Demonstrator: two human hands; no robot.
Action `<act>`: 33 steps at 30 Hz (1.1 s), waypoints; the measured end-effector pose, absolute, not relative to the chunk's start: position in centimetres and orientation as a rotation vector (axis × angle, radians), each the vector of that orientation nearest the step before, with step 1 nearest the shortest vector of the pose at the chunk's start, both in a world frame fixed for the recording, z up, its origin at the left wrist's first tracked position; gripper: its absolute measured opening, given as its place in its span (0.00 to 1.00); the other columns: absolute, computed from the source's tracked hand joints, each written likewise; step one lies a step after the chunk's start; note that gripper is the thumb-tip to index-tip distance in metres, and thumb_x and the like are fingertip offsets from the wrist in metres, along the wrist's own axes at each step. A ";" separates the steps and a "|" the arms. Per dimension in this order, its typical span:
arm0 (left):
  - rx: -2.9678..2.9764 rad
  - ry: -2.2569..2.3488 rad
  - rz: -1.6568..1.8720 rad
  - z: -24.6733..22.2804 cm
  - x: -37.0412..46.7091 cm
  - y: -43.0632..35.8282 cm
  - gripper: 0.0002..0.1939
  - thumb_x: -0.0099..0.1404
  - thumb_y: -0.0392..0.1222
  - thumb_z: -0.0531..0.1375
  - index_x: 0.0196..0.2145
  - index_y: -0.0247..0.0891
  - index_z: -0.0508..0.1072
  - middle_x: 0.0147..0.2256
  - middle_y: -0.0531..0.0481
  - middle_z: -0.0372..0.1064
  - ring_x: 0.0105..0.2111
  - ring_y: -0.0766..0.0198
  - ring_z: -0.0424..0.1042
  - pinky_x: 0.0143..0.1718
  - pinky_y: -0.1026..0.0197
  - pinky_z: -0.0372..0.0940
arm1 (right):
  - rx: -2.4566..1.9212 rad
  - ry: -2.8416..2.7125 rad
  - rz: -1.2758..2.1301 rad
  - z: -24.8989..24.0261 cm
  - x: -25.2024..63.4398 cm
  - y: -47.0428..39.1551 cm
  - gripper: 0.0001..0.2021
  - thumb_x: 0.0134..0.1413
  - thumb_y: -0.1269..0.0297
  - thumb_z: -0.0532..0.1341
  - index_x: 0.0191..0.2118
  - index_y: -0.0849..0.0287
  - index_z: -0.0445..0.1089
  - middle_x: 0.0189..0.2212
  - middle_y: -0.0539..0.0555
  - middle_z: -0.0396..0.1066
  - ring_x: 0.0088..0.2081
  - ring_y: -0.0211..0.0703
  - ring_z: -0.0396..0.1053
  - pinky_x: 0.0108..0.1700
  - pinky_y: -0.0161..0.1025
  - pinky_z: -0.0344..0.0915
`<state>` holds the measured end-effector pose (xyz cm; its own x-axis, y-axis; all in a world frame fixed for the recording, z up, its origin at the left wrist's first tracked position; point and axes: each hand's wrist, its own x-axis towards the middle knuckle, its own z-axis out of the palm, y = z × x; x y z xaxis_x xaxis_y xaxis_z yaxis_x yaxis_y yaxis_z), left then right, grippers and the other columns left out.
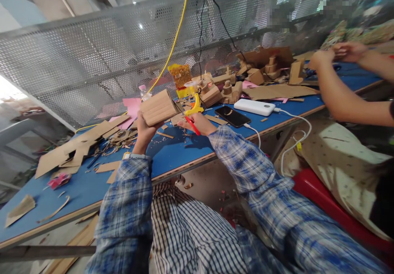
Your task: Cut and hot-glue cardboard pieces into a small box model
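My left hand (144, 132) grips a block-shaped cardboard box (158, 107) from below and its left side, holding it tilted above the table. Its broad brown face shows faint lines. Just right of the box, my right hand (201, 123) is closed on a slim red-handled tool (192, 126); its working end is small and I cannot tell its exact kind. Directly beyond that hand is a yellow glue gun (194, 106), close to the fingers. Cardboard scraps (123, 138) lie on the blue table to the left of the box.
A black phone (233, 115) and white power bank (255, 107) lie to the right, with a white cable (303, 120) hanging off the edge. Cardboard models (229, 90) stand behind. A yellow cord (174, 44) hangs by the perforated metal screen. Another person's arms (344, 89) work at right.
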<state>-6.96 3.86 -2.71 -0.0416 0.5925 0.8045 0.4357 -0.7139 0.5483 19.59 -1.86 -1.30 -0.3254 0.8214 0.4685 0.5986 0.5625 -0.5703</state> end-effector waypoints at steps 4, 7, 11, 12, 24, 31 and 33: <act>2.134 1.112 1.840 -2.4 -7.1 3.7 0.45 0.37 0.47 0.80 0.50 0.40 0.64 0.49 0.44 0.66 0.57 0.44 0.66 0.64 0.40 0.59 | -1.263 -2.132 0.284 -0.8 19.6 -2.2 0.27 0.58 0.37 0.61 0.24 0.58 0.64 0.20 0.48 0.61 0.24 0.36 0.57 0.30 0.35 0.49; 2.117 1.111 1.826 -2.4 -7.1 3.7 0.46 0.36 0.46 0.80 0.50 0.40 0.65 0.50 0.44 0.66 0.57 0.43 0.66 0.63 0.39 0.60 | -1.301 -2.134 0.227 -0.7 19.5 -2.4 0.26 0.59 0.39 0.61 0.24 0.58 0.66 0.21 0.50 0.66 0.25 0.37 0.60 0.30 0.35 0.49; 2.071 1.086 1.856 -2.7 -6.9 3.9 0.47 0.36 0.49 0.80 0.51 0.40 0.64 0.50 0.43 0.66 0.58 0.42 0.65 0.64 0.38 0.59 | -1.332 -2.057 0.132 -1.0 19.3 -2.2 0.24 0.63 0.44 0.60 0.25 0.60 0.71 0.24 0.54 0.72 0.28 0.40 0.67 0.31 0.36 0.50; 2.064 1.090 1.861 -2.8 -6.9 4.0 0.48 0.35 0.50 0.80 0.51 0.40 0.64 0.50 0.43 0.66 0.58 0.42 0.65 0.64 0.38 0.59 | -1.347 -2.043 0.111 -1.0 19.3 -2.2 0.23 0.63 0.46 0.59 0.26 0.61 0.73 0.25 0.56 0.74 0.29 0.41 0.69 0.31 0.36 0.51; 1.647 0.627 1.541 -1.5 -5.6 2.4 0.44 0.42 0.56 0.78 0.55 0.44 0.69 0.50 0.42 0.74 0.50 0.53 0.76 0.53 0.52 0.72 | -1.365 -1.909 -0.332 -1.6 18.5 -2.7 0.19 0.63 0.54 0.57 0.44 0.65 0.77 0.40 0.65 0.78 0.41 0.53 0.74 0.38 0.41 0.59; 1.589 0.510 1.655 -0.6 -6.3 1.8 0.43 0.35 0.54 0.81 0.48 0.41 0.72 0.40 0.46 0.78 0.42 0.55 0.77 0.49 0.54 0.73 | -1.065 -1.927 -0.354 -2.4 19.0 -1.9 0.16 0.59 0.53 0.60 0.40 0.64 0.72 0.35 0.63 0.75 0.42 0.54 0.71 0.45 0.44 0.65; 1.577 0.498 1.718 -0.4 -6.7 1.7 0.42 0.35 0.53 0.81 0.47 0.42 0.72 0.38 0.48 0.78 0.41 0.56 0.78 0.49 0.53 0.73 | -1.050 -1.859 -0.272 -2.6 19.3 -1.3 0.17 0.58 0.51 0.61 0.39 0.62 0.70 0.36 0.63 0.73 0.43 0.55 0.70 0.48 0.47 0.66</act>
<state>-6.68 1.73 -0.37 0.0289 0.7331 0.6795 -0.2564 -0.6516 0.7139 19.34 -1.28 -2.59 -0.1802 0.5475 0.8172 0.7586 0.6062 -0.2388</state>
